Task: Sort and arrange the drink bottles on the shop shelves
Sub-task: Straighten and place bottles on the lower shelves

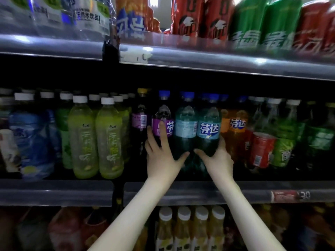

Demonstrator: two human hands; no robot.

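On the middle shelf (pixel 181 194), a purple-labelled dark bottle (pixel 167 113) stands beside two teal bottles with blue caps. My left hand (pixel 161 154) lies against the purple-labelled bottle with straight fingers reaching up over its label. Its thumb touches the lower part of the left teal bottle (pixel 185 124). My right hand (pixel 216 158) grips the right teal bottle (pixel 208 127) low down, thumb on its left side and fingers curled round its right side. Both teal bottles stand upright and touch each other.
Left of my hands stand yellow-green tea bottles (pixel 108 140) and blue-labelled bottles (pixel 32 140). To the right are orange soda bottles (pixel 235 125), a red can (pixel 262 151) and green bottles (pixel 284 142). The upper shelf holds large bottles, the lower one juice bottles (pixel 183 229).
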